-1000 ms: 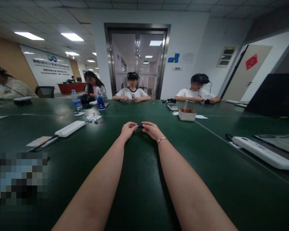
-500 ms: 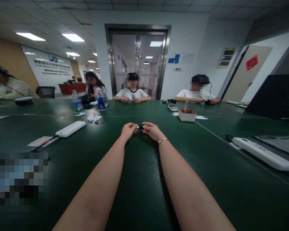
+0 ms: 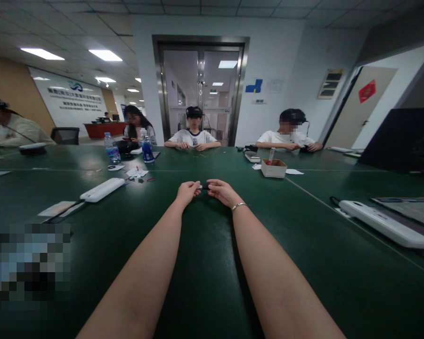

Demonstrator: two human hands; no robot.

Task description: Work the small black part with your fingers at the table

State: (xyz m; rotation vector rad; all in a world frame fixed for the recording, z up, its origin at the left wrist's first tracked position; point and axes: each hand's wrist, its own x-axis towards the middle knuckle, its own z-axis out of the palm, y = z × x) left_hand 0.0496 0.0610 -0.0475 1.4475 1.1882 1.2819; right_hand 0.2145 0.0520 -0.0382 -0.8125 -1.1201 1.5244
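Over the green table, out in front of me, my two hands meet at a small black stick with a silver end. My left hand pinches the silver end between thumb and fingertips. At the black end are the fingers of my right hand, closed on it in a pinch. A silver bracelet circles my right wrist. The thing is too small to tell its exact kind, and fingers cover both of its ends.
A white power strip lies to the left, another power strip to the right. Beyond my hands stand a small box, a water bottle and a blue bottle. Paper with small bits lies left. Several people sit around the table.
My hands are slightly farther apart, and a little more of the black stick shows between them. The view has shifted very slightly.
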